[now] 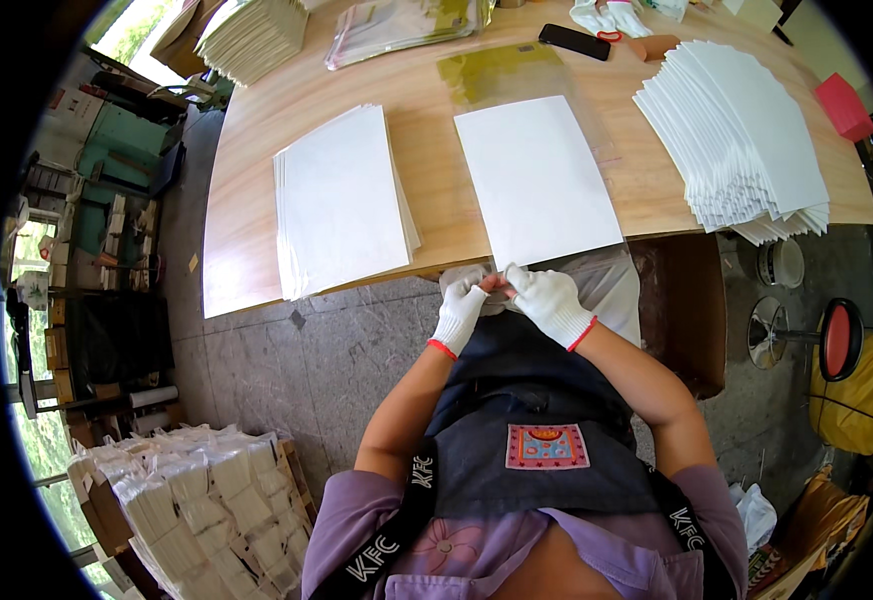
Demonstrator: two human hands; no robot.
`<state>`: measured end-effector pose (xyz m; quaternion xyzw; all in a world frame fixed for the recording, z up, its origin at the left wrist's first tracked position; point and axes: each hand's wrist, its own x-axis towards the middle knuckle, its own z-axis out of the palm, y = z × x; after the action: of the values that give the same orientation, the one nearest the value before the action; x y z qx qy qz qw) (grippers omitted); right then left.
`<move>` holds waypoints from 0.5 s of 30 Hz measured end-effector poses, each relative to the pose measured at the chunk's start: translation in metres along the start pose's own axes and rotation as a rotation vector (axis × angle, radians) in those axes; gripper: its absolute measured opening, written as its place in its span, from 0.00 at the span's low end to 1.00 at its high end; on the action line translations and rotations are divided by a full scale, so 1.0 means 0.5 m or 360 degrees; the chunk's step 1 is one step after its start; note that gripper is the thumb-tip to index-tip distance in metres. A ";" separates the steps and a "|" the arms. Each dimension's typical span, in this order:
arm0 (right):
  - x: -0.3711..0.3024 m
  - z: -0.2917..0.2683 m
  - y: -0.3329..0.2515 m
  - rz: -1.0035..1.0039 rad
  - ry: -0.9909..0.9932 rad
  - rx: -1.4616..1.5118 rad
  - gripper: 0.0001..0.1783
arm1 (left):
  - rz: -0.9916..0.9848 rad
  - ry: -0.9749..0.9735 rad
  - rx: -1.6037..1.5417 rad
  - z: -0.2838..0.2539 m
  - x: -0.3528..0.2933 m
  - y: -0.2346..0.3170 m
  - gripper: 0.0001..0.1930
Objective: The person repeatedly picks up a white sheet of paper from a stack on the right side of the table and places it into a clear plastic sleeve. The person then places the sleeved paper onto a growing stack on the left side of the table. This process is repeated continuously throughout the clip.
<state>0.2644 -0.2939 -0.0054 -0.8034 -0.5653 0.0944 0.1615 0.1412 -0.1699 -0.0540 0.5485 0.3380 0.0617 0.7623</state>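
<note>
My left hand [461, 309] and my right hand [551, 303] meet at the table's near edge. Both wear white knit gloves with red cuffs, fingertips bare. Their fingers are closed in a pinch on clear plastic; the exact grip is partly hidden. This clear plastic bag [612, 290] hangs over the edge beside my right hand. Just beyond my hands a white sheet [540, 180] lies flat over more clear plastic with an olive-yellow band [507, 77]; whether the sheet is inside it, I cannot tell. Left of it lies a stack of white sheets [342, 205].
A fanned pile of white sheets [732, 135] covers the table's right. Farther back are a black phone [575, 42], printed plastic bags [407, 30] and another paper stack [252, 38]. A brown box [682, 315] stands below the edge, a stool [837, 338] right, wrapped bundles [197, 500] lower left.
</note>
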 end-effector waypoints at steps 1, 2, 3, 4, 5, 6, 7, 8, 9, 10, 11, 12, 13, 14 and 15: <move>0.006 -0.002 -0.004 -0.0040 0.0019 -0.0100 0.12 | -0.0045 -0.0006 -0.0026 0.002 -0.003 0.007 0.13; 0.011 -0.004 -0.005 -0.0078 0.0039 -0.0199 0.12 | -0.0091 -0.0013 -0.0050 0.006 -0.005 0.015 0.13; 0.014 0.001 -0.004 -0.0131 0.0124 -0.0309 0.11 | -0.0107 0.0015 -0.0063 0.011 -0.005 0.019 0.13; 0.013 0.001 0.001 -0.0190 0.0120 -0.0261 0.10 | -0.0124 0.0040 -0.0073 0.017 -0.001 0.023 0.12; 0.011 0.000 0.008 -0.0246 0.0117 -0.0212 0.10 | -0.0142 0.0063 -0.0081 0.022 0.001 0.026 0.12; 0.009 -0.006 0.013 -0.0309 0.0114 -0.0163 0.09 | -0.0109 0.0080 -0.0101 0.024 -0.005 0.025 0.12; 0.002 -0.036 0.030 -0.0340 0.0131 0.0420 0.07 | -0.0069 0.0086 -0.0125 0.025 -0.009 0.024 0.11; -0.025 -0.072 0.044 0.0013 -0.0016 0.1107 0.05 | -0.0030 0.0092 -0.0147 0.027 -0.014 0.022 0.11; -0.054 -0.106 0.056 0.0702 0.0118 0.2112 0.04 | 0.0010 0.0159 -0.0169 0.024 -0.017 0.014 0.10; -0.076 -0.149 0.103 0.0984 0.0610 0.2179 0.05 | 0.0095 0.0172 -0.0022 0.020 -0.024 0.015 0.11; -0.121 -0.094 0.257 0.1045 0.1210 0.1943 0.08 | 0.0179 0.0168 0.0132 0.018 -0.030 0.021 0.11; -0.187 -0.081 0.333 0.1179 0.0957 0.1349 0.11 | 0.0250 0.0189 0.0281 0.007 -0.041 0.020 0.11; -0.259 -0.072 0.411 0.1321 0.0658 0.0607 0.15 | 0.0311 0.0135 0.0283 -0.002 -0.040 0.004 0.10; -0.336 -0.064 0.488 0.1416 0.0419 -0.0006 0.18 | 0.0413 0.0226 0.0421 -0.005 -0.042 0.001 0.09; -0.406 -0.045 0.506 0.1400 -0.0072 -0.0424 0.14 | 0.0523 0.0323 0.0561 -0.010 -0.044 0.000 0.07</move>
<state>0.4247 -0.5658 -0.0834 -0.9785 -0.1811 0.0981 -0.0111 0.1214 -0.1763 -0.0451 0.7115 0.3246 0.1796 0.5968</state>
